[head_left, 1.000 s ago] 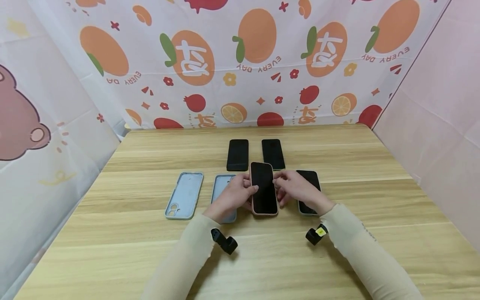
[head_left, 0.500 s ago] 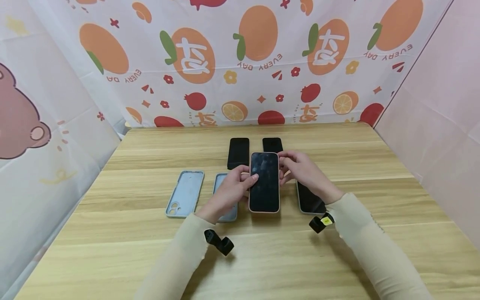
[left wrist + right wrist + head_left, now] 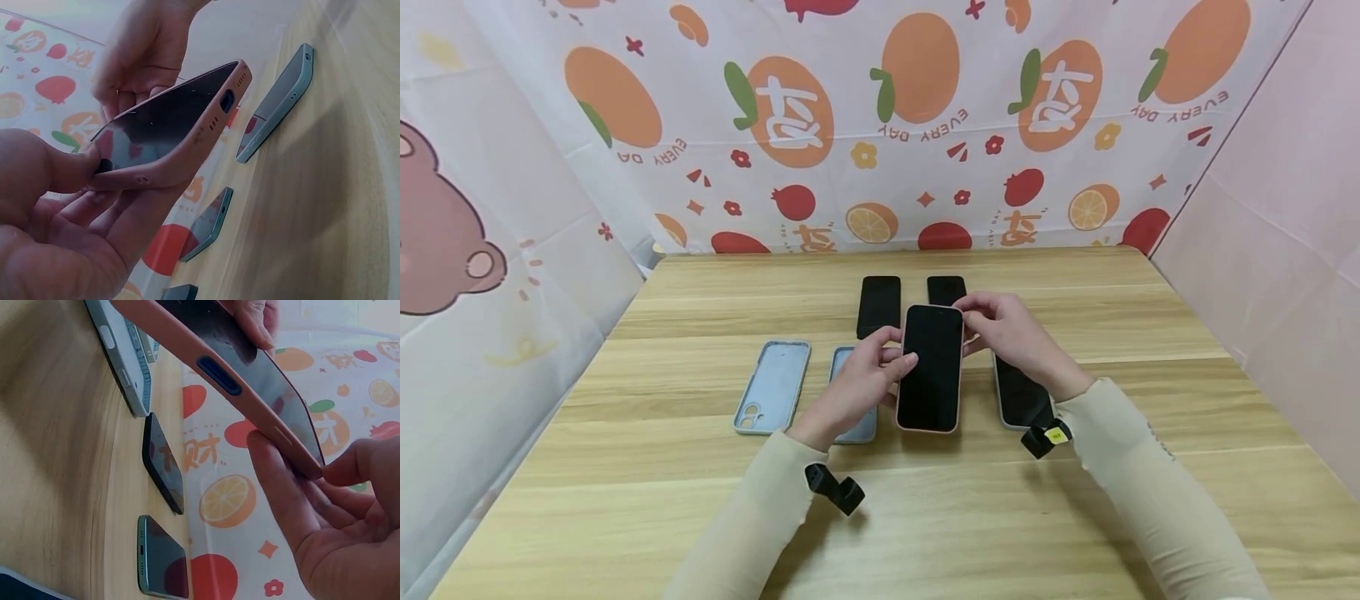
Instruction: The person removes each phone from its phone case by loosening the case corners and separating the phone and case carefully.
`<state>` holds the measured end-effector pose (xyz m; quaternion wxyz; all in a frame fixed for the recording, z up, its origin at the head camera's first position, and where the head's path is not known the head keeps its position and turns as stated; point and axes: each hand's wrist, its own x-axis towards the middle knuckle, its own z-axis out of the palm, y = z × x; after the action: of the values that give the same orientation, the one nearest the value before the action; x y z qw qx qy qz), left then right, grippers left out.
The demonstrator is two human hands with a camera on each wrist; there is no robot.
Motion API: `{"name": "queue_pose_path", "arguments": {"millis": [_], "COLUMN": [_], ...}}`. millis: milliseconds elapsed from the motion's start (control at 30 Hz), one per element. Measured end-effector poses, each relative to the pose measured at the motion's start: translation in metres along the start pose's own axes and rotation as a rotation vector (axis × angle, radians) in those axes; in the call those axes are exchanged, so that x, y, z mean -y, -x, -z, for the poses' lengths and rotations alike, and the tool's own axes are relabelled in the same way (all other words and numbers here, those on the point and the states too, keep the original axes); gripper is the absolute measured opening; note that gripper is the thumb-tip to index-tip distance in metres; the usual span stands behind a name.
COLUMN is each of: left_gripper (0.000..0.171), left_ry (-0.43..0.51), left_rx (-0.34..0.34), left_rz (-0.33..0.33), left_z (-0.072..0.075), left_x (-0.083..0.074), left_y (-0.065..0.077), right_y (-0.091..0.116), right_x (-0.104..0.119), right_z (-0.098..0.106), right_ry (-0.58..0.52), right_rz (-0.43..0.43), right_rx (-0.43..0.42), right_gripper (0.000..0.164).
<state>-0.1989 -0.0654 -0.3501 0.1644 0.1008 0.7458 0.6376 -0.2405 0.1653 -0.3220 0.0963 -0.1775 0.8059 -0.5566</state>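
pink-cased smartphone (image 3: 931,369) held above bench (image 3: 925,533) | left grip (image 3: 867,375) pinching its 9 o'clock edge | right grip (image 3: 1009,331) pinching its 1 o'clock corner, opposed hold likely for steadiness | light-blue phone case (image 3: 772,387) at 9 o'clock, hollow up, apparently for access

Phones (image 3: 931,367): four
Pink case (image 3: 194,142): one
Loose blue cases (image 3: 777,377): two
Grips (image 3: 859,382): two
Wrist cameras (image 3: 1037,442): two
Bench (image 3: 625,500): one

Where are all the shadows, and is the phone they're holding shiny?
Head view: soft shadows on the table beside both sleeves, and the held phone looks dark, not shiny; left wrist view: a broad shadow across the table, pale reflections on the phone; right wrist view: shadow at picture left, reflections on the phone too.
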Motion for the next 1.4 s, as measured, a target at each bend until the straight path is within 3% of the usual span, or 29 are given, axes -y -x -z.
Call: {"name": "queue_pose_path", "arguments": {"millis": [433, 900, 1033, 1267, 1400], "left_gripper": [0.024, 0.023, 0.022, 0.022, 0.023], "left_ry": [0.002, 0.019, 0.022, 0.019, 0.018], "left_rx": [0.037, 0.104, 0.099, 0.043, 0.016], "left_rz": [-0.04, -0.088, -0.092, -0.044, -0.055], "left_z": [0.002, 0.006, 0.006, 0.005, 0.003], "left_x": [0.004, 0.003, 0.003, 0.005, 0.002], "left_y": [0.002, 0.002, 0.002, 0.001, 0.001], "right_y": [0.003, 0.007, 0.007, 0.01, 0.011], "right_x": [-0.002, -0.007, -0.007, -0.008, -0.011], "right_z": [0.003, 0.004, 0.004, 0.005, 0.004], "right_ry": [0.007, -0.158, -0.215, -0.331, -0.396], "right_rz": [0.079, 0.057, 0.032, -0.011, -0.02], "right_rx": [0.013, 0.001, 0.011, 0.083, 0.107], "right_gripper": [0.024, 0.028, 0.027, 0.026, 0.025]}}
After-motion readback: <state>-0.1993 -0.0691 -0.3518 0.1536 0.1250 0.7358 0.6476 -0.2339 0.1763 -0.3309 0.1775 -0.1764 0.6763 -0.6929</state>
